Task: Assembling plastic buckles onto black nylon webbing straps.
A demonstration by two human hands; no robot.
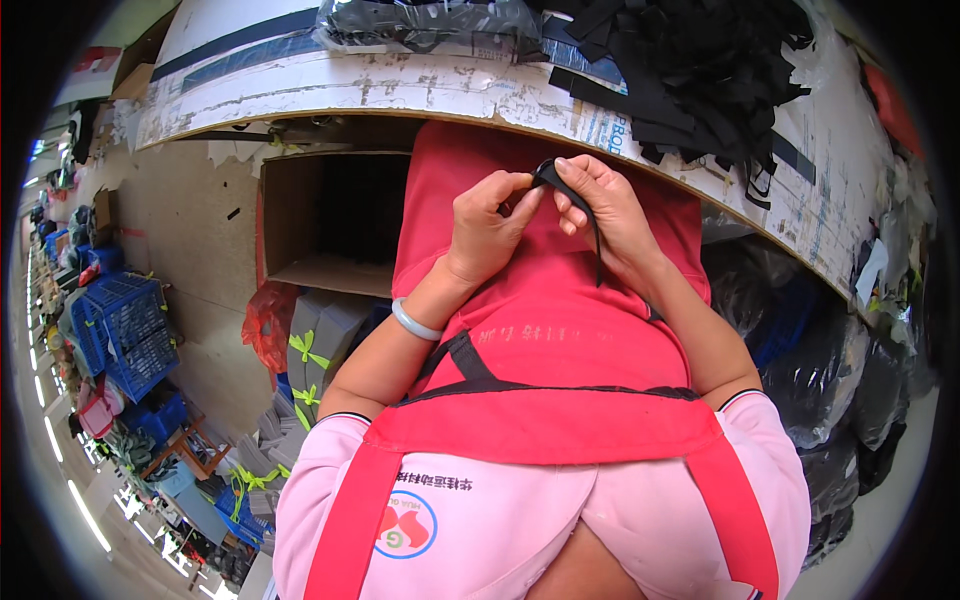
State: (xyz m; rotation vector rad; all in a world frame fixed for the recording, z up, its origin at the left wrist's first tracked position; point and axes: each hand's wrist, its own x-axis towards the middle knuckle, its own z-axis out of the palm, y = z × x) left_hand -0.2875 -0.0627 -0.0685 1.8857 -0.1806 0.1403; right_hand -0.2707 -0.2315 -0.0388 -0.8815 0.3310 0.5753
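Above my lap, both hands meet at a narrow black fabric strap (577,184). My left hand (487,222) pinches one end of it between thumb and fingertips. My right hand (613,213) is closed round the strap close by, thumb on top. A loose tail of the strap hangs down beside the right palm. Beneath the hands lies the red apron (550,310) that I wear. On the table ahead, a large heap of similar black straps (690,70) spreads toward the table's edge. Whether the strap carries a small fitting at the pinch cannot be made out.
The white, worn table (400,85) curves across the front, with a clear plastic bag of black pieces (430,25) on it. Under it stands an open cardboard box (335,215). Blue crates (125,325) and tied grey bundles (320,345) are at left; dark plastic bags (810,370) lie right.
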